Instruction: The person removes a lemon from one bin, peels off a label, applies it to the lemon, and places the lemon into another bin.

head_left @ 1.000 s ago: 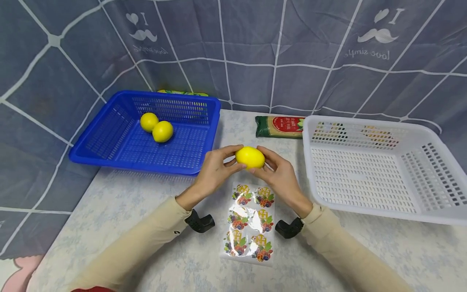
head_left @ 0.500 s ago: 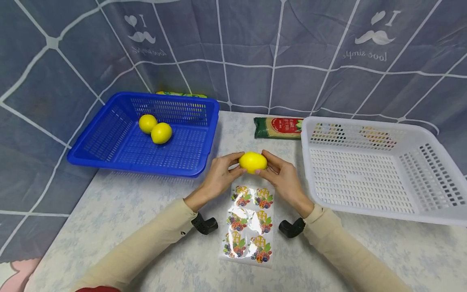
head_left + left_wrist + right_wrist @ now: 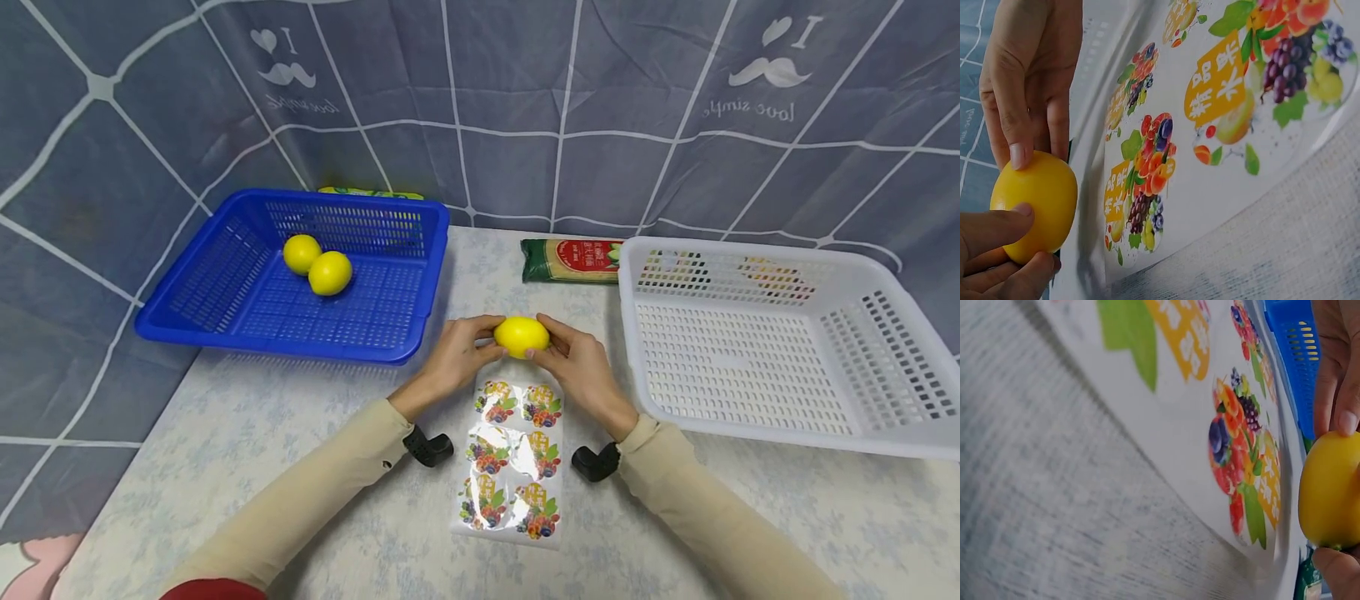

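A yellow lemon (image 3: 522, 335) is held level between both hands, over the far end of the sticker sheet (image 3: 508, 525). My left hand (image 3: 456, 357) pinches its left end with thumb and fingers. On the opposite end, the right hand (image 3: 582, 363) grips it the same way. Close up in the left wrist view, the lemon (image 3: 1050, 194) has fingers at both ends and a thumb across its side. In the right wrist view the lemon (image 3: 1329, 494) is cut off by the frame edge. The sheet carries several round fruit stickers in two columns.
A blue basket (image 3: 277, 340) with two lemons (image 3: 330, 273) stands at the left. To the right is a white basket (image 3: 731, 362). A green and red packet (image 3: 573, 260) lies behind, partly hidden by the white basket. A tiled-pattern curtain (image 3: 510, 92) hangs at the back.
Both hands have brought the lemon slightly toward the body and to the right. Their grip on it stays the same. The baskets and sticker sheet have not been moved.
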`<control>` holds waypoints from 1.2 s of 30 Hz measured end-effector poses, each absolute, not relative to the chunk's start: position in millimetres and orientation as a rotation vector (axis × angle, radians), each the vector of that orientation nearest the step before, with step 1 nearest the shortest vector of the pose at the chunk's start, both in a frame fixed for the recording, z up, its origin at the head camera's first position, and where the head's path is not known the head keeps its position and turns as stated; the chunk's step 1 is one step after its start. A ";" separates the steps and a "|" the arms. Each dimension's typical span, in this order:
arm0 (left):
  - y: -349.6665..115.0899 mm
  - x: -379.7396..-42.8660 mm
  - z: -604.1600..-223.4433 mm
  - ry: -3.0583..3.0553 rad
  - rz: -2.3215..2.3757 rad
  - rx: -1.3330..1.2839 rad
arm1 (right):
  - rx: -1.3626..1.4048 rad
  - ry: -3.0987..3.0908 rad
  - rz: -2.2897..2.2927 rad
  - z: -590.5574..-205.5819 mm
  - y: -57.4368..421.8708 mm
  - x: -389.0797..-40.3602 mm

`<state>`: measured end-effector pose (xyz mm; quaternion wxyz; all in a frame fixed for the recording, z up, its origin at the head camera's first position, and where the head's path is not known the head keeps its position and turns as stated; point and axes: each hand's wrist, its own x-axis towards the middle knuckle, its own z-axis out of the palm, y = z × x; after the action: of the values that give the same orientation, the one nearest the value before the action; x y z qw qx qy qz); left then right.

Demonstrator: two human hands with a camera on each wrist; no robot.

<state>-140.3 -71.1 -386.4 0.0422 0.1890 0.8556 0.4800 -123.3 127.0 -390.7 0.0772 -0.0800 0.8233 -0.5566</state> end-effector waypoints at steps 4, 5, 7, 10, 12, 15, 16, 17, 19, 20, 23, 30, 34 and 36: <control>-69.9 -141.4 -386.5 2.639 1.412 0.574 | -0.212 2.487 -1.627 -390.6 125.6 -122.6; -69.7 -141.4 -386.9 2.637 1.406 0.570 | -0.208 2.488 -1.624 -391.2 125.1 -122.5; -69.8 -140.9 -387.9 2.636 1.396 0.559 | -0.211 2.492 -1.614 -392.7 124.1 -122.3; -70.2 -140.2 -389.7 2.633 1.396 0.545 | -0.217 2.504 -1.598 -395.5 122.7 -121.8; -70.3 -140.0 -390.5 2.638 1.394 0.539 | -0.221 2.514 -1.594 -396.6 122.3 -121.5; -70.1 -139.8 -390.8 2.640 1.393 0.535 | -0.217 2.525 -1.591 -397.1 122.0 -121.1; -70.0 -139.8 -390.7 2.640 1.392 0.534 | -0.217 2.533 -1.586 -397.1 122.0 -121.1; -69.9 -139.8 -390.6 2.638 1.392 0.532 | -0.217 2.538 -1.583 -397.1 122.1 -121.1; -69.7 -139.8 -390.5 2.637 1.385 0.527 | -0.218 2.552 -1.570 -397.2 122.3 -121.3; -69.6 -139.9 -390.4 2.639 1.381 0.524 | -0.217 2.561 -1.561 -397.0 122.5 -121.4; -69.5 -140.2 -389.8 2.644 1.369 0.516 | -0.214 2.578 -1.540 -396.7 123.1 -121.7; -69.2 -142.0 -388.8 2.640 1.376 0.511 | -0.204 2.571 -1.526 -394.8 125.2 -122.5; -69.4 -142.9 -389.4 2.650 1.364 0.503 | -0.195 2.558 -1.525 -394.2 126.4 -122.3; -69.5 -143.0 -389.7 2.661 1.350 0.499 | -0.191 2.554 -1.531 -394.7 126.9 -122.5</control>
<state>-143.0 -69.5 -389.7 0.0581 0.1647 0.8781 0.4455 -122.5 126.9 -394.7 0.0789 -0.0638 0.8532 -0.5116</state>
